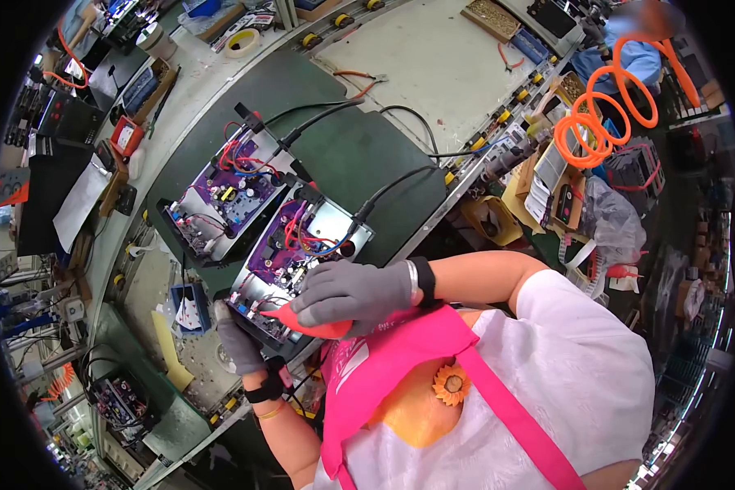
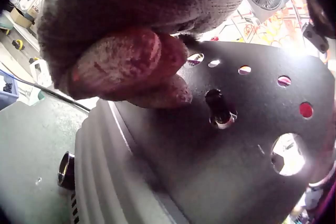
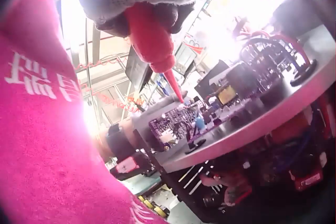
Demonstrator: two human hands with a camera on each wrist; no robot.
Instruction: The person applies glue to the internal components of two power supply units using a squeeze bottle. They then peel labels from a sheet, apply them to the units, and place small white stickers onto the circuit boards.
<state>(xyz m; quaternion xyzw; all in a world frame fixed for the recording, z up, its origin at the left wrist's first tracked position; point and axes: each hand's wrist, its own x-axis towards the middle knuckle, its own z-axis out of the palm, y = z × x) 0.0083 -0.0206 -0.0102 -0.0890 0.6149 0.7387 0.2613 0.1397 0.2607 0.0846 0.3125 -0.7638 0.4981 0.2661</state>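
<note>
My right hand (image 1: pixel 355 292), in a grey glove, grips a red squeeze bottle (image 3: pixel 150 40). Its thin nozzle (image 3: pixel 173 85) points down over the circuit board (image 3: pixel 176 124) inside an open metal chassis (image 1: pixel 347 227). Red and blue wires run above the purple board. My left hand (image 1: pixel 241 347), also gloved, holds the near end of this chassis. In the left wrist view, bare fingertips (image 2: pixel 181 92) of that hand lie on the black end panel (image 2: pixel 210 150), which has several round holes; the thumb is hidden there.
A second open chassis (image 1: pixel 229 200) stands alongside on the green mat (image 1: pixel 335 171). Black cables (image 1: pixel 392 184) run from both units. Pliers (image 1: pixel 371 82) lie behind the mat. A blue bin (image 1: pixel 189 309) sits to the left, and a coiled orange hose (image 1: pixel 584 135) hangs at the right.
</note>
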